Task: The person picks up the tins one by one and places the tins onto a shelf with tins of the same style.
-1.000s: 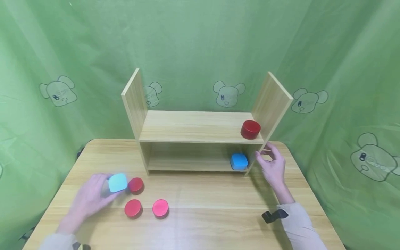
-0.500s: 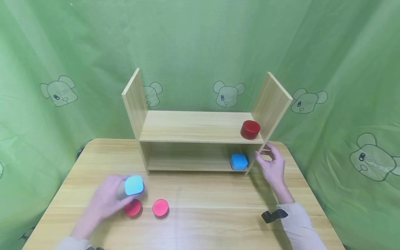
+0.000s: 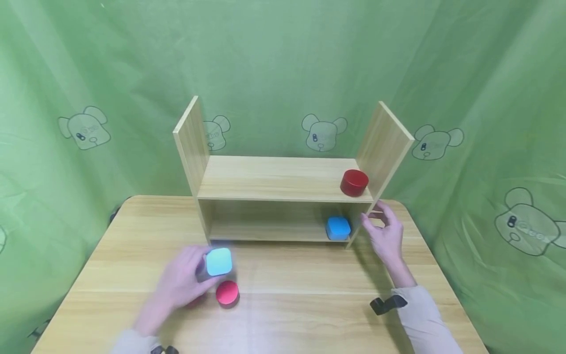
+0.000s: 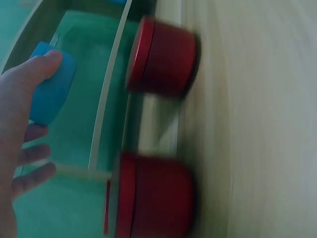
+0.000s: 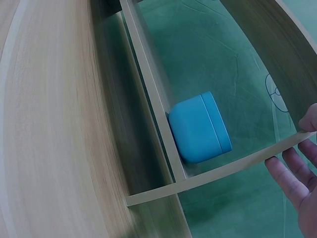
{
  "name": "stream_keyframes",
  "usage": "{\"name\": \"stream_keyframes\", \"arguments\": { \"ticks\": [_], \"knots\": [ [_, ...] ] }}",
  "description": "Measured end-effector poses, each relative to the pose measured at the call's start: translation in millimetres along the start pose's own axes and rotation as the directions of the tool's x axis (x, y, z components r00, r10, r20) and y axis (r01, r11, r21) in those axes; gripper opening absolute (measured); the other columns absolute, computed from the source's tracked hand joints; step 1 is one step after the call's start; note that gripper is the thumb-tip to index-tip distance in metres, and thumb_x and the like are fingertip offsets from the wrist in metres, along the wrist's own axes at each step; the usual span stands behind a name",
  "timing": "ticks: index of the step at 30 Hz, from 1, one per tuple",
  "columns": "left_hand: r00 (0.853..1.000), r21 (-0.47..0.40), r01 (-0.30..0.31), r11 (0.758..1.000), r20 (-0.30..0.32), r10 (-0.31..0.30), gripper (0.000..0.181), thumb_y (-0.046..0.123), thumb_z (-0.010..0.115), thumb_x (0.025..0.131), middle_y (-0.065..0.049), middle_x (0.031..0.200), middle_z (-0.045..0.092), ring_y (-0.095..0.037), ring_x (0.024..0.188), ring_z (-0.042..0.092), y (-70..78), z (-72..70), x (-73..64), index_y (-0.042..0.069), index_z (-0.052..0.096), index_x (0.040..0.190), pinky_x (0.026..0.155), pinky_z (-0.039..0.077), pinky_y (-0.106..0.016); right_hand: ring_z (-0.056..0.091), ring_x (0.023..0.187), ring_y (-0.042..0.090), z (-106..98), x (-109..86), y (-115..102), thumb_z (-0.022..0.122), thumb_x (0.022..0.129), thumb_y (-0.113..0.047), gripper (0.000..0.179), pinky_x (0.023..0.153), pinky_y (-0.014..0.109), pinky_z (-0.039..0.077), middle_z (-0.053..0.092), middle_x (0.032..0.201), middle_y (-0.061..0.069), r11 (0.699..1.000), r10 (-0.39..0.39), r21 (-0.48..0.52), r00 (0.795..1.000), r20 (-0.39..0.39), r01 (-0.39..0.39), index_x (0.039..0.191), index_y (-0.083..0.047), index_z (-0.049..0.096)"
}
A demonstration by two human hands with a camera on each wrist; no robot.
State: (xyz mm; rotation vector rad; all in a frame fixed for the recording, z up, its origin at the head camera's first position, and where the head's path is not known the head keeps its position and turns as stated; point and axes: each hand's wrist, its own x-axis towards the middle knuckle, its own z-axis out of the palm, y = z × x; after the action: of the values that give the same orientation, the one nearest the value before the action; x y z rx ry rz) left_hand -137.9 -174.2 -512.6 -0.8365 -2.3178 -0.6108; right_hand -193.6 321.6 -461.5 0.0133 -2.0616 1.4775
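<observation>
My left hand (image 3: 182, 279) pinches a small blue rounded-square tin (image 3: 219, 261) above the table, with the thumb on one side in the left wrist view. Close under this hand stands a round red tin (image 3: 227, 293), and other red tins are mostly hidden behind the hand. At the right end of a two-tier wooden shelf (image 3: 274, 179), my right hand (image 3: 386, 236) grips the edge of the side panel (image 5: 223, 173) between thumb and fingers. Another blue tin (image 5: 198, 126) sits on the lower tier beside that panel. A dark red round tin (image 3: 354, 183) rests on the upper tier, at its right end.
The wooden table (image 3: 300, 319) carries the shelf near its back edge. Tall side panels rise at both shelf ends, the left panel (image 3: 190, 142) closer to my left hand. A green curtain (image 3: 274, 59) with printed bear heads hangs behind and around.
My left hand has moved right with the blue tin, passing over the red tins toward the shelf's front. The right hand stays on the side panel.
</observation>
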Motion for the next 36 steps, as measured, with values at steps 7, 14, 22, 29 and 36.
{"name": "stream_keyframes", "arguments": {
  "ticks": [7,14,22,29,36],
  "knots": [
    [0.997,-0.025,0.052,0.998,0.059,-0.05,0.068,0.041,0.096,0.068,-0.004,0.114,0.075,-0.023,0.106,0.071,24.4,14.2,10.3,0.01,0.069,0.122,0.086,0.064,-0.042,0.066,0.088,-0.004,-1.1,1.2,1.3,0.074,0.088,0.011,0.041,0.064,0.011,0.059,0.065,0.104,-0.017,1.0,0.012,-0.006,1.0,-0.004,-0.012,0.129,0.006,0.067],
    [0.997,-0.063,0.063,0.996,0.047,-0.06,0.069,0.04,0.098,0.067,-0.002,0.113,0.073,-0.021,0.105,0.068,44.4,28.5,19.5,0.01,0.069,0.123,0.083,0.064,-0.037,0.066,0.089,-0.004,-1.0,1.0,-0.4,0.073,0.089,0.012,0.041,0.064,0.012,0.06,0.066,0.106,-0.01,1.0,0.009,0.01,1.0,0.001,-0.009,0.129,0.006,0.066],
    [0.998,-0.074,0.053,0.996,0.019,-0.052,0.074,0.039,0.099,0.066,-0.004,0.114,0.074,-0.022,0.107,0.069,66.4,50.6,29.3,0.008,0.068,0.126,0.089,0.064,-0.038,0.066,0.087,-0.004,-0.7,0.6,0.9,0.074,0.088,0.012,0.041,0.063,0.01,0.059,0.066,0.104,-0.016,1.0,0.017,0.009,1.0,-0.004,-0.017,0.128,0.009,0.066],
    [0.996,-0.093,0.071,0.993,0.056,-0.066,0.074,0.044,0.096,0.071,-0.004,0.12,0.074,-0.02,0.111,0.069,84.4,67.7,45.6,0.01,0.067,0.129,0.093,0.064,-0.036,0.066,0.087,-0.005,-0.2,1.0,1.4,0.073,0.088,0.011,0.04,0.062,0.012,0.059,0.066,0.103,-0.016,1.0,0.003,0.003,1.0,-0.009,-0.003,0.127,0.006,0.067],
    [0.993,-0.098,0.089,0.991,0.084,-0.081,0.075,0.049,0.094,0.073,-0.001,0.119,0.073,-0.018,0.109,0.068,96.1,83.8,64.5,0.011,0.066,0.132,0.09,0.063,-0.032,0.066,0.087,-0.006,-0.8,0.6,3.0,0.073,0.088,0.011,0.04,0.063,0.011,0.059,0.067,0.104,-0.017,1.0,0.002,-0.004,1.0,-0.009,-0.002,0.127,0.007,0.067]
  ]
}}
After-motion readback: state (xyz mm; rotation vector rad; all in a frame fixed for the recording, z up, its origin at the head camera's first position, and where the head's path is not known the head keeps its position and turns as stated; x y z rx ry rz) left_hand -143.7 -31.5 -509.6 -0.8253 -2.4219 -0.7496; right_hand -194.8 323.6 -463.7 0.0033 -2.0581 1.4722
